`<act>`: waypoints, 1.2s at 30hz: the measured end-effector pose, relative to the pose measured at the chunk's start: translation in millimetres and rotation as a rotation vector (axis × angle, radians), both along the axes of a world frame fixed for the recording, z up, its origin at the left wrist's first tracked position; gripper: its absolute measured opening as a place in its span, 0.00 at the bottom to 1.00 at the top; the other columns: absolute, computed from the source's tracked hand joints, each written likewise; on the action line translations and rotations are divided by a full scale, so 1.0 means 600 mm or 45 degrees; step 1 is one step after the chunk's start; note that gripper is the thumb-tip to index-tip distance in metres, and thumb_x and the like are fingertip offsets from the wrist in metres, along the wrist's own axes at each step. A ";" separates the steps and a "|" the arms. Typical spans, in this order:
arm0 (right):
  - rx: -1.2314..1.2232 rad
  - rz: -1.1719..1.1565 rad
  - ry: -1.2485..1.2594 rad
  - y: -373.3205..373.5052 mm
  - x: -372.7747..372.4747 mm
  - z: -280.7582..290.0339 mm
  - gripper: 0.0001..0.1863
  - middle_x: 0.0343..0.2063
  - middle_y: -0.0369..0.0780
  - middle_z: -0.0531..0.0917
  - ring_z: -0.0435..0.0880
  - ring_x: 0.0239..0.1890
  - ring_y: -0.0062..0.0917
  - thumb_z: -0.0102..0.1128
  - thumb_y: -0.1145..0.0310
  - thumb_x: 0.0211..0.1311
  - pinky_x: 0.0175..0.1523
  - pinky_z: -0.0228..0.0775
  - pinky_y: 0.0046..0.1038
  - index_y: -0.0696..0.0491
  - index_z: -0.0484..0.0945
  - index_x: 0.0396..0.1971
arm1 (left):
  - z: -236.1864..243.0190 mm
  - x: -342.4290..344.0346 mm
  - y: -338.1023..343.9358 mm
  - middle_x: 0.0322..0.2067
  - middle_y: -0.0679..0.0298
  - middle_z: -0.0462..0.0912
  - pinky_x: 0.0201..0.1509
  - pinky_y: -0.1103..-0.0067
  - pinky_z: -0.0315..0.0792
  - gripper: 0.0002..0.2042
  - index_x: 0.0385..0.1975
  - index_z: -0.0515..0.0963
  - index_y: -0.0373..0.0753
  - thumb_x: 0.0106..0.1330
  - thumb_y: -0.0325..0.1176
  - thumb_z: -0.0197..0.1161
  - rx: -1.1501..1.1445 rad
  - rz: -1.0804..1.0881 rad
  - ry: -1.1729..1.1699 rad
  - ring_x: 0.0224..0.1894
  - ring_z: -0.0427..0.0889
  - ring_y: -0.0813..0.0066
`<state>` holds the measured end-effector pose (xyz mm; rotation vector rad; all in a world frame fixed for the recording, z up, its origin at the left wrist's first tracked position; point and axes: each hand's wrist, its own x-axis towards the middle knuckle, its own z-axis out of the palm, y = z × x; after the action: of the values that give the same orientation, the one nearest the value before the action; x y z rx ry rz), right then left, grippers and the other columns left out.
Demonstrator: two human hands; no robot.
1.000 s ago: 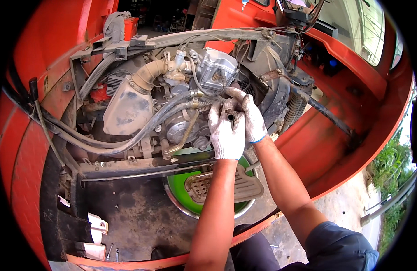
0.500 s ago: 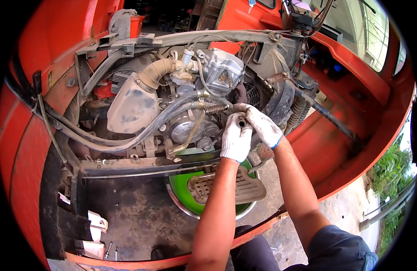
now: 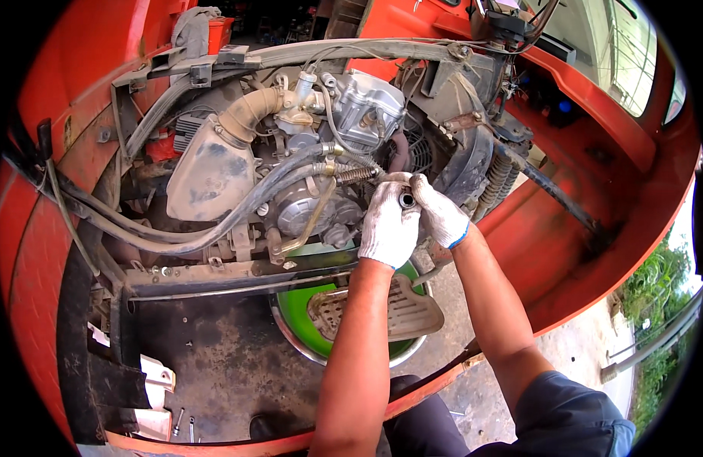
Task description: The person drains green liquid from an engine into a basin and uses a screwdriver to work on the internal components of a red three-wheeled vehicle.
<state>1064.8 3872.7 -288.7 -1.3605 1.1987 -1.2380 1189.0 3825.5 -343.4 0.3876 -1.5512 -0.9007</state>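
Both my hands wear white knit gloves with blue cuffs and meet at the right front of the engine [image 3: 373,107]. My left hand [image 3: 389,221] is closed around a small round metal piece [image 3: 407,200] with a dark hole in its end; its length is hidden in the glove. Close against it, my right hand [image 3: 440,209] has its fingers bent at the same spot, and what they grip is hidden. Just left of the gloves, a coil spring [image 3: 357,174] and two thick dark hoses [image 3: 267,196] run past the engine's round side cover [image 3: 309,212].
Below the frame rail stands a green basin [image 3: 296,308], partly under a perforated metal foot plate [image 3: 397,311]. Wrenches [image 3: 178,423] lie on the stained floor at lower left. Red body panels [image 3: 595,251] curve around the right side. A dusty air box [image 3: 212,171] sits left of the engine.
The whole view has shifted slightly, so the scene sits a little further left and higher. My hands stay together, with the metal piece's round opening still showing between them.
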 end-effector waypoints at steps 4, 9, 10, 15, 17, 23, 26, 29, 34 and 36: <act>-0.037 -0.036 -0.039 -0.005 0.011 -0.017 0.28 0.59 0.41 0.80 0.76 0.63 0.29 0.50 0.49 0.81 0.71 0.66 0.35 0.55 0.72 0.67 | -0.015 -0.004 -0.006 0.56 0.44 0.78 0.66 0.59 0.72 0.21 0.57 0.75 0.34 0.65 0.30 0.64 -0.081 0.086 -0.050 0.61 0.77 0.42; -0.151 -0.212 0.028 -0.019 0.001 -0.033 0.25 0.55 0.41 0.83 0.81 0.57 0.28 0.48 0.54 0.81 0.68 0.70 0.34 0.59 0.76 0.61 | -0.008 -0.008 0.000 0.51 0.43 0.80 0.61 0.58 0.74 0.19 0.56 0.75 0.32 0.68 0.33 0.61 -0.118 0.165 -0.084 0.55 0.79 0.39; -0.142 -0.199 -0.032 -0.021 -0.003 -0.034 0.24 0.52 0.41 0.84 0.82 0.55 0.28 0.49 0.55 0.80 0.66 0.72 0.33 0.60 0.78 0.59 | -0.008 -0.010 0.005 0.51 0.41 0.80 0.62 0.57 0.74 0.19 0.55 0.75 0.31 0.68 0.33 0.60 -0.088 0.166 -0.122 0.56 0.79 0.39; -0.051 -0.125 -0.088 -0.016 0.007 -0.011 0.23 0.51 0.41 0.85 0.83 0.54 0.28 0.52 0.55 0.77 0.63 0.74 0.35 0.59 0.79 0.57 | -0.008 -0.018 0.012 0.48 0.42 0.80 0.60 0.55 0.73 0.16 0.52 0.75 0.32 0.67 0.33 0.61 -0.130 0.259 -0.092 0.54 0.78 0.39; 0.028 -0.154 -0.163 -0.008 0.010 -0.004 0.23 0.51 0.41 0.85 0.83 0.55 0.29 0.53 0.55 0.76 0.64 0.74 0.36 0.58 0.79 0.57 | -0.005 -0.015 0.012 0.49 0.43 0.80 0.60 0.56 0.73 0.17 0.52 0.75 0.32 0.67 0.33 0.61 -0.185 0.280 -0.065 0.55 0.78 0.40; 0.251 0.122 -0.462 0.004 -0.006 0.028 0.33 0.58 0.44 0.82 0.81 0.61 0.35 0.60 0.51 0.73 0.69 0.70 0.41 0.57 0.71 0.69 | 0.006 -0.001 0.009 0.49 0.45 0.80 0.60 0.56 0.73 0.14 0.50 0.76 0.33 0.69 0.33 0.60 -0.143 0.129 -0.174 0.55 0.78 0.41; 0.152 0.116 -0.312 -0.005 -0.016 0.016 0.32 0.60 0.45 0.81 0.81 0.61 0.33 0.61 0.56 0.73 0.71 0.69 0.38 0.61 0.72 0.67 | 0.000 -0.011 0.011 0.48 0.45 0.79 0.60 0.55 0.73 0.15 0.49 0.76 0.32 0.68 0.34 0.61 -0.182 0.197 -0.200 0.54 0.77 0.41; 0.076 0.051 -0.161 0.000 0.000 0.013 0.30 0.59 0.44 0.82 0.80 0.62 0.32 0.62 0.57 0.72 0.71 0.69 0.37 0.61 0.72 0.66 | -0.010 -0.010 0.009 0.48 0.45 0.79 0.60 0.55 0.73 0.16 0.50 0.76 0.32 0.66 0.34 0.62 -0.203 0.201 -0.162 0.54 0.77 0.41; 0.158 0.061 -0.526 0.016 0.029 0.017 0.30 0.55 0.40 0.82 0.81 0.59 0.30 0.63 0.51 0.74 0.68 0.71 0.36 0.56 0.72 0.65 | 0.000 -0.013 0.007 0.49 0.47 0.80 0.60 0.56 0.74 0.17 0.51 0.77 0.34 0.64 0.33 0.64 -0.136 0.198 -0.188 0.55 0.78 0.44; 0.034 0.189 -0.547 0.028 0.026 0.011 0.35 0.62 0.41 0.78 0.77 0.65 0.32 0.62 0.48 0.74 0.72 0.66 0.38 0.55 0.68 0.70 | 0.017 -0.003 0.011 0.49 0.47 0.80 0.60 0.57 0.74 0.17 0.51 0.77 0.35 0.63 0.33 0.64 -0.108 0.112 -0.167 0.56 0.78 0.44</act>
<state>1080.5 3889.5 -282.1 -1.0705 0.7964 -1.3181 1187.4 3831.9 -333.5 0.4581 -1.6735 -0.7508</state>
